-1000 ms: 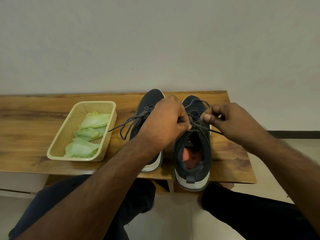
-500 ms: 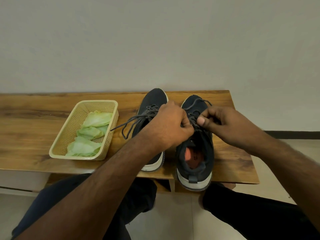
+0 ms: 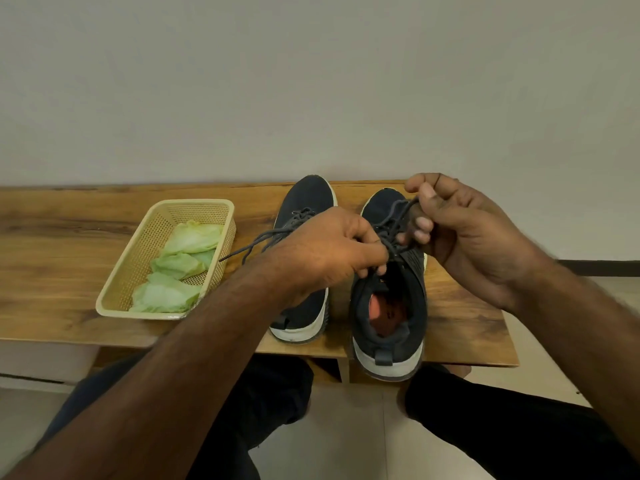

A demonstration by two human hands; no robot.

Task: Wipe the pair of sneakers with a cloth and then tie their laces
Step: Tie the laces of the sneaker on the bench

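At frame centre, the left hand [image 3: 332, 251] and right hand [image 3: 464, 233] each pinch the right sneaker's [image 3: 388, 306] laces [image 3: 394, 216]: thin, limp, slippery-looking cord, best held near the knot.

Both hands (left hand [image 3: 325, 251], right hand [image 3: 464, 237]) curl, fingers [image 3: 420, 225] pinching.

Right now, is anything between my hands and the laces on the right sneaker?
Nothing visible. The left hand and right hand already pinch the right sneaker's laces directly. The left sneaker and the basket sit off to the side.
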